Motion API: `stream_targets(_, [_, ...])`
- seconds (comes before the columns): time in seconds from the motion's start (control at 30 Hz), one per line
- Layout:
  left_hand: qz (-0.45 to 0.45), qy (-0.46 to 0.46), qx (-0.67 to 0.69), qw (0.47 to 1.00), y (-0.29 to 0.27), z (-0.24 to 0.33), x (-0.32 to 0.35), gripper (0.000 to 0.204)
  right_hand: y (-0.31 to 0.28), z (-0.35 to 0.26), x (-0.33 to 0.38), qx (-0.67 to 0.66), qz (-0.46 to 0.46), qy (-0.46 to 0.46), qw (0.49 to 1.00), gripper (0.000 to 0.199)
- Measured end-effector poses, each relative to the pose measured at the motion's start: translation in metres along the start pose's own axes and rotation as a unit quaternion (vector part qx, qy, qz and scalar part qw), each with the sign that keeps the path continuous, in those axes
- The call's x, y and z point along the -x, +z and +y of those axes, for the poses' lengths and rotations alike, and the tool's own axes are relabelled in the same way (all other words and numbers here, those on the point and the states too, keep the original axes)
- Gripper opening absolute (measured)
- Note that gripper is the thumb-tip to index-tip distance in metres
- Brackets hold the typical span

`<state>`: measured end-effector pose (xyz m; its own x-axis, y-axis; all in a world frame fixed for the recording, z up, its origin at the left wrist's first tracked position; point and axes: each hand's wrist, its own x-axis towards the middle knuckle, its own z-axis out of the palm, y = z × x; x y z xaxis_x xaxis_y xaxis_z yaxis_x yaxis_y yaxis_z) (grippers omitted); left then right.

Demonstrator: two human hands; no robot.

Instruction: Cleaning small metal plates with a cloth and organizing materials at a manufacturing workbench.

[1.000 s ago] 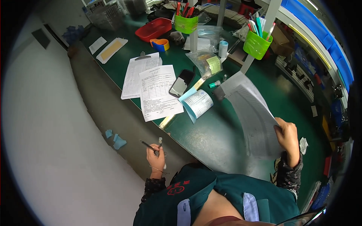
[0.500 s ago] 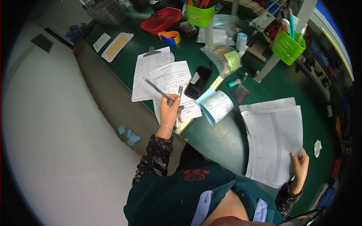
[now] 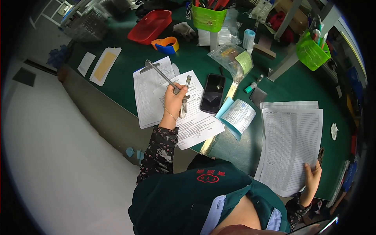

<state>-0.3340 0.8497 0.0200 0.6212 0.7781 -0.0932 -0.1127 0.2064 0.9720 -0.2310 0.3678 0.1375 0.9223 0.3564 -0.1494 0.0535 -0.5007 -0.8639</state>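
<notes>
Above the tabletop (image 3: 117, 84), left hand (image 3: 174, 102) fingers (image 3: 181, 96) clench tweezers (image 3: 185, 98) and a pen (image 3: 164, 76); right hand (image 3: 312, 178) fingers pinch printed sheets (image 3: 291, 145).

I see a green-topped workbench (image 3: 297, 84). On it: clipboard with forms (image 3: 150, 92), loose printed sheet (image 3: 196, 123), black phone (image 3: 212, 93), curled paper roll (image 3: 239, 116), red tray (image 3: 150, 26), orange-blue tape dispenser (image 3: 165, 44), two green bins (image 3: 208, 17), clear bags (image 3: 231, 56).

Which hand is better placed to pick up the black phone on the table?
Left, probably: the left hand hovers beside the black phone, though it holds a pen. The right hand grips paper sheets farther away.
</notes>
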Motion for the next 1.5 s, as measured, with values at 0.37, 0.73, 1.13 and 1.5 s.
stream_targets(0.37, [-0.165,0.019,-0.103,0.981,0.084,-0.022,-0.033,0.018,-0.005,0.015,0.029,0.019,0.074,0.05,0.996,0.026])
stream_targets(0.73, [-0.223,0.051,-0.385,0.894,0.248,-0.096,-0.103,0.022,-0.007,0.038,0.054,-0.022,0.16,0.108,0.981,0.025])
stream_targets(1.13, [-0.35,0.026,-0.267,0.898,0.237,-0.079,-0.107,0.02,-0.009,0.045,0.025,-0.026,0.15,0.142,0.978,0.022])
stream_targets(1.5, [-0.479,-0.047,-0.083,0.872,0.188,0.056,-0.019,0.034,-0.005,0.032,-0.007,0.008,0.125,0.095,0.988,0.02])
